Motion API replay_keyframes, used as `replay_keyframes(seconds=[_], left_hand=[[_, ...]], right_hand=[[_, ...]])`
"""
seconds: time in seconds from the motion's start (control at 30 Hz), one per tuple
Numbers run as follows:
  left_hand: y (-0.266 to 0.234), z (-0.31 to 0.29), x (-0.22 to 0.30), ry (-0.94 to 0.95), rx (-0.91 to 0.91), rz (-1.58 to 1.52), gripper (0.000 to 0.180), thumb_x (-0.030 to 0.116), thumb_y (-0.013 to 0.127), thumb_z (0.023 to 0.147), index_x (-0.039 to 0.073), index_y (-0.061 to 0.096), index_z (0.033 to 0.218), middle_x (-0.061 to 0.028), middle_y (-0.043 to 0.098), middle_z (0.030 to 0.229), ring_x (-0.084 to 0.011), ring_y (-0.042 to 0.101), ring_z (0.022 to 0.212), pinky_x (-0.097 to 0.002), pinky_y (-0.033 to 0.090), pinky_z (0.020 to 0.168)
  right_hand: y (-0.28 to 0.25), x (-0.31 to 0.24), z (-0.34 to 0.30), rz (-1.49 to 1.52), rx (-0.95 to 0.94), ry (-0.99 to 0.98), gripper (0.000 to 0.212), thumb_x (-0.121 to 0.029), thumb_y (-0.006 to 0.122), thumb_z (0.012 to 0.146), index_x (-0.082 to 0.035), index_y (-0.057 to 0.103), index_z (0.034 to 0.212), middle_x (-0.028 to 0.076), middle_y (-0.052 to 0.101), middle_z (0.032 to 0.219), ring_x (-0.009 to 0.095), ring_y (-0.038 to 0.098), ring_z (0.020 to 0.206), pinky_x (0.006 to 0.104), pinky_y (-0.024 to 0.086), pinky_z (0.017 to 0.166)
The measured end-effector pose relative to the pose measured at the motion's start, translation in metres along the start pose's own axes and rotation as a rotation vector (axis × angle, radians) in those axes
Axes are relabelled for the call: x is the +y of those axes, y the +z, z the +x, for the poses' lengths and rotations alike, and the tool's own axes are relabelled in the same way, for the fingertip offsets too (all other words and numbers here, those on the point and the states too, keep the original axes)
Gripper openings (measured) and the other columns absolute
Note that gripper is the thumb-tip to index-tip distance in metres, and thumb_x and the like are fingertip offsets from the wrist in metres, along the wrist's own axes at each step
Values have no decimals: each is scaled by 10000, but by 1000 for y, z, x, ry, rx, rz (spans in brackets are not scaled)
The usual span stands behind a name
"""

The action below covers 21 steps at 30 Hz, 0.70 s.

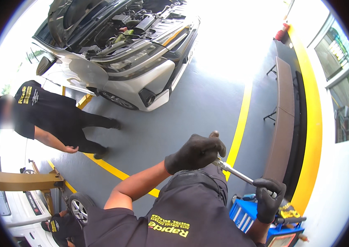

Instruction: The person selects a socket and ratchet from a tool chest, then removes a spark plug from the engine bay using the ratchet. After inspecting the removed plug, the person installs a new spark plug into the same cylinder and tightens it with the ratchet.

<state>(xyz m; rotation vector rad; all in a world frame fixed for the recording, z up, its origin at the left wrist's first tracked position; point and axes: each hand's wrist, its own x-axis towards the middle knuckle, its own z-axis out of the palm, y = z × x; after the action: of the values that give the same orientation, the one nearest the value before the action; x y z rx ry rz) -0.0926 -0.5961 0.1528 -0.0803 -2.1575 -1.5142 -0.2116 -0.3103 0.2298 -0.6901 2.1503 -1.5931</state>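
Note:
Both my hands wear black gloves and hold one silver ratchet wrench [240, 173] in front of my torso. My left hand [197, 153] is closed about the wrench's head end, its fingers curled and hiding most of that end. Down at the other end, my right hand [270, 199] wraps round the handle. The shaft between them shows, slanting from upper left to lower right.
A blue tool cart [242, 216] with drawers stands beside my right arm, a yellow-and-black tool [289, 210] on top. A white car [141, 70] has its hood raised ahead. One person [47, 111] walks at left; another [65, 228] crouches by a wheel. A long brown table [282, 123] lines the right wall.

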Motion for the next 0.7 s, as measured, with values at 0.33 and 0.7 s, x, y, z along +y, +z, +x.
replay_keyframes(seconds=[0.33, 0.7], left_hand=[[-68, 232, -100, 22, 16, 83, 100, -1, 745, 947, 83, 692, 951, -100, 744, 835, -325, 737, 705, -393, 583, 674], [-197, 420, -176, 5, 148, 317, 50, 56, 692, 964, 82, 691, 922, -85, 726, 811, -292, 721, 669, -380, 580, 657]], right_hand=[[-2, -9, 273, 119, -18, -125, 305, 17, 583, 737, 83, 831, 900, 76, 653, 647, 109, 582, 540, 248, 517, 519], [40, -60, 550, -7, -242, -343, 200, 59, 679, 817, 45, 844, 929, 142, 784, 762, 181, 740, 633, 279, 582, 650]])
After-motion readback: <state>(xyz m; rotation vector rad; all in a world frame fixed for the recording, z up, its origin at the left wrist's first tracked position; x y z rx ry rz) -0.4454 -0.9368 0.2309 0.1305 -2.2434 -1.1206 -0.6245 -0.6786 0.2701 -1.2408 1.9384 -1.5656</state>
